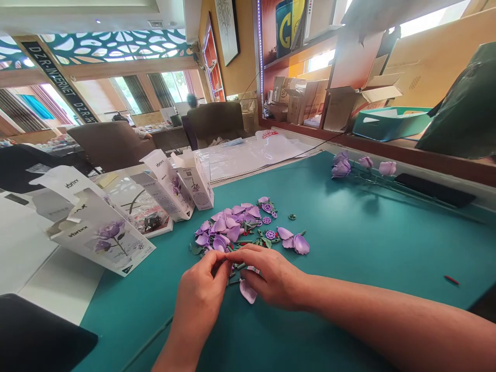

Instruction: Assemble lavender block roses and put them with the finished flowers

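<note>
My left hand (pixel 204 287) is closed in a pinch, its fingertips meeting those of my right hand (pixel 273 274). Whatever small piece sits between the fingertips is mostly hidden. Right behind both hands lies a heap of purple plastic petals (pixel 219 227), mixed with green stem parts, leaves and small red pieces. A single pale purple petal (pixel 248 292) shows below my right hand's fingers. Two joined petals (pixel 301 244) rest to the right of the heap, near a purple wheel-shaped piece (pixel 270 235). A small dark green round piece (pixel 292 217) lies farther back.
Open white flower boxes (pixel 104 235) stand at the left on the green table mat (pixel 349 243). Purple flowers on stems (pixel 341 168) lie at the back right beside a black case (pixel 434 189). A small red stick (pixel 451 280) lies at the right. Shelves with cartons (pixel 306 101) rise behind.
</note>
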`<state>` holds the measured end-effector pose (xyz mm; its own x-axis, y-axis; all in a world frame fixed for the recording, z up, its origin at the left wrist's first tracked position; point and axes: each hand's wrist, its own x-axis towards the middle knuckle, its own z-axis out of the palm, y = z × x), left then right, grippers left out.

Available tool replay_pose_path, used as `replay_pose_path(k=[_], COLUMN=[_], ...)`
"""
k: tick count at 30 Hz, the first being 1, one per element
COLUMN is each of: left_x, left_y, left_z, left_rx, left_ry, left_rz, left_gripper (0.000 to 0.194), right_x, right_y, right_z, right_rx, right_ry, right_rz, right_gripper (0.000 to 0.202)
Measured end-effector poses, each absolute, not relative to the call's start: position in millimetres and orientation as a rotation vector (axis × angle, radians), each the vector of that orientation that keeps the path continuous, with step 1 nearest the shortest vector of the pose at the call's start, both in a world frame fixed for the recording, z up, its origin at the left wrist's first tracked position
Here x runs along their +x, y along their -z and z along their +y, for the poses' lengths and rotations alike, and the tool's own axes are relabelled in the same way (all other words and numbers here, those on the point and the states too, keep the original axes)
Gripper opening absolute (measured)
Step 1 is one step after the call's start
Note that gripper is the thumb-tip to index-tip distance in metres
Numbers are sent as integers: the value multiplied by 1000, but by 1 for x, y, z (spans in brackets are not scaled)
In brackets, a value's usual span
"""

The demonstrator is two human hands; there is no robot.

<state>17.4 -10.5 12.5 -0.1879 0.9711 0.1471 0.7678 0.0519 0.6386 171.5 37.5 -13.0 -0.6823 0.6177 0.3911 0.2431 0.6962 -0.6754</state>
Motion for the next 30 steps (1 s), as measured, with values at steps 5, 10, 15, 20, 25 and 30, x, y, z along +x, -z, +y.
replay_pose_path(k=[5, 10, 15, 20, 25, 30], left_x=[17, 15, 9, 4, 5, 8], left_y=[-14, -13, -11, -13, -14, -15], left_z=[-10, -10, -8, -5, -4, -5], left_rx=[1755, 1701, 1652, 1516, 1435, 1474], left_ry=[-858, -867, -879, -967, -982, -955], left_rz=[2020, 2022, 2057, 1925, 1845, 1832], left_gripper=[24, 24, 26, 27, 28, 28], right_x=[172, 178, 190, 193, 190, 196], right_y=[12, 13, 19, 22, 22, 19], right_z=[36, 55, 86, 93, 88, 96], right_rx=[-678, -745, -954, -1025, -984, -1003], right_ry=[-807, -660, -445, -432, -453, -407], right_rz=[-2317, -2287, -2221, -2272, -2306, -2274], right_gripper=[46, 31, 26, 26, 26, 24])
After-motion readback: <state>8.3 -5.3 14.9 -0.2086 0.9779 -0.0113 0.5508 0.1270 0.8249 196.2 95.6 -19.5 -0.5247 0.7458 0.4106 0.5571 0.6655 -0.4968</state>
